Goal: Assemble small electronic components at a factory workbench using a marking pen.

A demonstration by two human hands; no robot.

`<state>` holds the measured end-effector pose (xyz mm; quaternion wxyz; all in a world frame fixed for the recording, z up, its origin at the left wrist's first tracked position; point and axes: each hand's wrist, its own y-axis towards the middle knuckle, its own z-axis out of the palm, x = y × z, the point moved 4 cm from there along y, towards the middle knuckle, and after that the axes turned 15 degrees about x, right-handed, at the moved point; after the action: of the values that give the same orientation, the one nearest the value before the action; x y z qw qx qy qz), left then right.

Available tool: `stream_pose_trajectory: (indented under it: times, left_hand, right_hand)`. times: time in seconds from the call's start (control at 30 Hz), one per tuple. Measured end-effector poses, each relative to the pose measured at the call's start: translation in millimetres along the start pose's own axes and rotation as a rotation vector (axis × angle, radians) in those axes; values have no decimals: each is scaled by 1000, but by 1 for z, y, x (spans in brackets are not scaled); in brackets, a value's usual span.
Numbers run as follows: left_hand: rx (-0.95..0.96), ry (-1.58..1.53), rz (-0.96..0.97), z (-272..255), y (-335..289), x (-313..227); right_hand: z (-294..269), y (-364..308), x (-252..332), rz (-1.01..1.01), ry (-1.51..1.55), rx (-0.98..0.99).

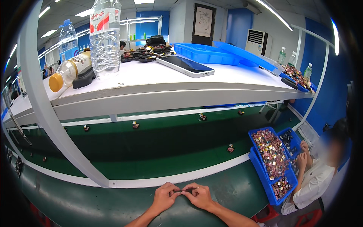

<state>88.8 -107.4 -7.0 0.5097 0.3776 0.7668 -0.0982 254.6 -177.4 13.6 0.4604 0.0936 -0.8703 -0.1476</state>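
Note:
My left hand (165, 197) and my right hand (200, 196) meet at the front of the green worktable (124, 202). Their fingertips pinch a thin, dark, narrow piece (185, 190) between them, one hand at each end. Fingers cover much of it, and it is too small to tell its kind. Both forearms rise from the lower edge.
Beyond a white rail, a dark green belt (170, 151) carries scattered small parts (230, 148). At right, blue bins (261, 181) hold many small wired parts, beside a seated person (312, 185). Overhead, a white shelf (159, 83) bears bottles (104, 49), a phone (186, 66) and blue trays (204, 54).

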Motion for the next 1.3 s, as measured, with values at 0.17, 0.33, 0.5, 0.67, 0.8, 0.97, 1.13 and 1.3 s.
stream_pose_trajectory:
  times: [0.17,0.33,0.5,0.67,0.8,0.97,1.13,1.3]
  left_hand:
    - [-2,-11,5,0,0,-1]
    - [-4,3,4,0,0,1]
    - [-3,-1,2,0,0,0]
    - [-4,-7,12,0,0,-1]
    - [-3,-13,11,0,0,0]
    - [-2,-14,6,-1,0,-1]
    - [0,-6,1,-1,-1,-1]
    - [-1,-6,6,-2,0,-3]
  right_hand:
    - [1,-1,-4,13,-14,14]
    - [1,-1,-3,16,-13,22]
    - [1,0,-2,23,3,19]
    - [1,-1,-4,25,-7,19]
    - [2,-1,-5,25,-11,22]
    - [2,-2,-5,35,-5,24]
    - [1,-1,-2,22,-5,19]
    - [2,-1,-5,30,-13,28]
